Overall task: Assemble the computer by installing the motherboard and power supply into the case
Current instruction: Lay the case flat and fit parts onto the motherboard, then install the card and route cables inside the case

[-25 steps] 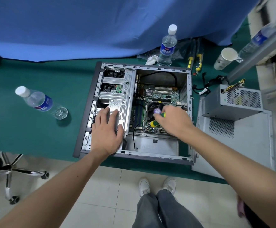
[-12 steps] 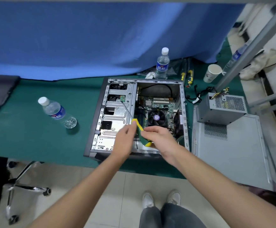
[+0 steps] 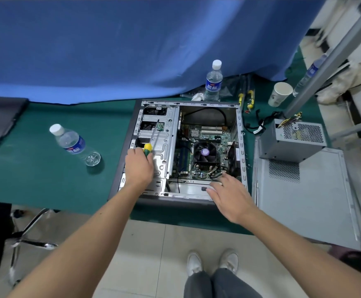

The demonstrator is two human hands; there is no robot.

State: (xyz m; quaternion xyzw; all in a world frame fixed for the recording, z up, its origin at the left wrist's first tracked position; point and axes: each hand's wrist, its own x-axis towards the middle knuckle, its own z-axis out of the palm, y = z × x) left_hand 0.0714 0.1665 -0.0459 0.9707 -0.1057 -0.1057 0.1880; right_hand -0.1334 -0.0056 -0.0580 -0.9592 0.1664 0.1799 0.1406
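The open computer case [image 3: 122,168] lies on its side on the green table. Inside it sits the motherboard [image 3: 213,136] with a black CPU fan [image 3: 205,152]. The grey power supply [image 3: 291,139] stands outside the case, to its right, on the removed side panel [image 3: 304,201]. My left hand [image 3: 140,166] grips a yellow-and-green screwdriver [image 3: 147,148] over the silver drive cage [image 3: 164,134], the shaft pointing away from me. My right hand [image 3: 232,195] hovers with spread fingers above the case's near right corner and holds nothing.
A water bottle [image 3: 72,144] lies on the table to the left, and another [image 3: 213,81] stands behind the case. A paper cup [image 3: 280,93], loose cables [image 3: 261,123] and yellow-handled tools [image 3: 249,97] lie at the back right. A chair base [image 3: 25,239] stands on the floor at left.
The screwdriver has passed from my right hand to my left, which has carried it left over the drive cage. My right hand let go and moved right, fingers spread.
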